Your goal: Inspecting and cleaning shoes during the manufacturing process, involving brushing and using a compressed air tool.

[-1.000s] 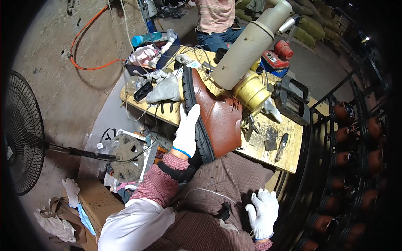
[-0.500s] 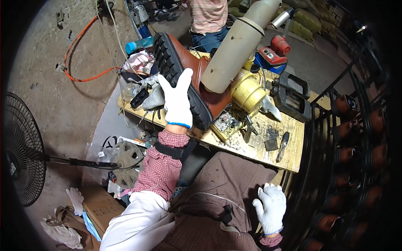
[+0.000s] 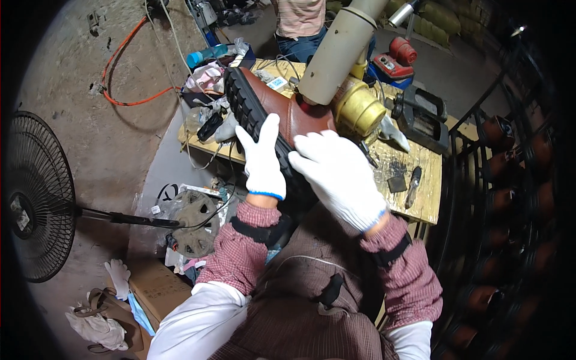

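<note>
A brown leather boot (image 3: 300, 120) with a thick black lugged sole (image 3: 243, 99) is tilted on its side above the workbench. My left hand (image 3: 264, 159), in a white knit glove, holds the boot at its sole, thumb and a finger spread in a V; its other fingers are hidden. Also gloved in white, my right hand (image 3: 342, 171) closes on the boot's heel end, fingers bent together and their tips partly hidden. A large beige cylinder (image 3: 339, 54) slants down, its lower end right by the boot's upper, where a red spot shows. Beside it sits a yellow rounded housing (image 3: 360, 111).
The wooden bench (image 3: 429, 195) bears a knife (image 3: 413, 183), a dark square piece (image 3: 396, 183) and a black metal frame (image 3: 423, 120). A floor fan (image 3: 39, 198) stands left; a dark rack (image 3: 480, 198) of boots stands right. Another person (image 3: 300, 27) sits across the bench.
My right hand has risen from beside my lap to the boot's heel end. The left hand keeps its hold on the sole. The whole view has shifted slightly.
</note>
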`<state>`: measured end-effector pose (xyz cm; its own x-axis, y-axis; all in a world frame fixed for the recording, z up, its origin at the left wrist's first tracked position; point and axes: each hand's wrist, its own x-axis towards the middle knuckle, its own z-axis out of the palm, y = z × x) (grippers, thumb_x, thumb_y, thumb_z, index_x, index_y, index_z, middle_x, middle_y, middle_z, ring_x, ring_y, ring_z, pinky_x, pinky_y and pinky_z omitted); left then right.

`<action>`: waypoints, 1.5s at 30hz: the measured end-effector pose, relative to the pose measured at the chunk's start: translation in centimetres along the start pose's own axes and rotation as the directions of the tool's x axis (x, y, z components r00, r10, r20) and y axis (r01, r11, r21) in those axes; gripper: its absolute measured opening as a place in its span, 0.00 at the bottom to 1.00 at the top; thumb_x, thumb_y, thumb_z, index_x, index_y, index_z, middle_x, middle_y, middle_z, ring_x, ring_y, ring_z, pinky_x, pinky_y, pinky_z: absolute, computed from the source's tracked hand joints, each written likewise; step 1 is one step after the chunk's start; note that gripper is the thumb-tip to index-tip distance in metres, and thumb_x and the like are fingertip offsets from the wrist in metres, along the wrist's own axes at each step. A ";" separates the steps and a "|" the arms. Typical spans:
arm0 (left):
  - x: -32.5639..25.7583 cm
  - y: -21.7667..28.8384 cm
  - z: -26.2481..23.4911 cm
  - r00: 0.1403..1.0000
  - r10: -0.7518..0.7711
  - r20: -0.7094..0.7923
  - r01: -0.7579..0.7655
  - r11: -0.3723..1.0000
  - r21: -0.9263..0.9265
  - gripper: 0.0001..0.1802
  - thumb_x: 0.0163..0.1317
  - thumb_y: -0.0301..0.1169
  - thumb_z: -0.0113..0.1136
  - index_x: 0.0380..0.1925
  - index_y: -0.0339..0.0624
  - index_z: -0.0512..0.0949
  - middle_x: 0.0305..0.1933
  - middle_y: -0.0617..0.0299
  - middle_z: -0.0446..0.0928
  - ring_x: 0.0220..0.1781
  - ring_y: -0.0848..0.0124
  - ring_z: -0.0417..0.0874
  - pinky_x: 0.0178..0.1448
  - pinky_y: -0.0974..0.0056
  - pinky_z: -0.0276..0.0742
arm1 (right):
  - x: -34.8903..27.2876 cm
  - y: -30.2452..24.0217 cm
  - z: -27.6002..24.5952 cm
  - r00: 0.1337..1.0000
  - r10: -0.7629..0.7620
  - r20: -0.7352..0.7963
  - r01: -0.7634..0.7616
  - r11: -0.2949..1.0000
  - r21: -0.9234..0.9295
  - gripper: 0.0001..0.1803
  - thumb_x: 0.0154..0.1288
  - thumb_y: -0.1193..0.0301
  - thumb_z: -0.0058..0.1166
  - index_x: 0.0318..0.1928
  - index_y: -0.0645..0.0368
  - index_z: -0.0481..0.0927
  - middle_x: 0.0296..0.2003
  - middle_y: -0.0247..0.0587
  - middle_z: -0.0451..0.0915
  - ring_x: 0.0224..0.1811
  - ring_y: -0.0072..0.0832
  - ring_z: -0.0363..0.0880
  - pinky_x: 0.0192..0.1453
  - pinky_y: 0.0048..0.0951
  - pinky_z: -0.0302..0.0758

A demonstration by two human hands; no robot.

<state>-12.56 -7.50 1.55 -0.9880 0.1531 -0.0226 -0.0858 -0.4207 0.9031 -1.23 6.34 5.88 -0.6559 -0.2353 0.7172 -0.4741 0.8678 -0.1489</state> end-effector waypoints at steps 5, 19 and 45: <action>1.1 0.8 -1.0 0.993 0.006 -0.119 -0.004 1.000 0.012 0.60 0.63 0.40 0.73 0.84 0.44 0.42 0.78 0.49 0.61 0.73 0.57 0.68 0.74 0.53 0.68 | -7.2 -2.4 0.2 0.778 0.066 0.624 0.040 0.987 -0.154 0.05 0.55 0.68 0.58 0.29 0.53 0.84 0.27 0.42 0.82 0.31 0.41 0.85 0.36 0.41 0.80; 5.9 1.8 3.3 0.982 0.049 -0.180 -0.042 0.998 0.043 0.62 0.62 0.43 0.73 0.84 0.45 0.39 0.78 0.49 0.62 0.73 0.53 0.70 0.72 0.50 0.73 | -19.2 -6.8 -6.3 0.561 0.760 0.329 -0.812 0.583 0.038 0.14 0.57 0.72 0.68 0.45 0.57 0.88 0.45 0.45 0.89 0.51 0.43 0.87 0.56 0.41 0.82; 2.2 -1.1 -3.1 0.944 -0.269 -0.193 0.264 0.963 -0.051 0.65 0.59 0.52 0.74 0.84 0.45 0.40 0.78 0.49 0.63 0.71 0.53 0.71 0.71 0.48 0.74 | -22.5 -9.6 -9.5 0.105 0.859 0.501 -0.779 -0.242 0.578 0.29 0.63 0.70 0.70 0.63 0.69 0.79 0.51 0.44 0.86 0.53 0.33 0.86 0.64 0.37 0.79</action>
<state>-15.02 -9.44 -0.80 -0.9340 0.0855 -0.3468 -0.3502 -0.4100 0.8422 23.67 7.45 -2.38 -0.7708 0.5011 -0.3934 0.2860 -0.2796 -0.9165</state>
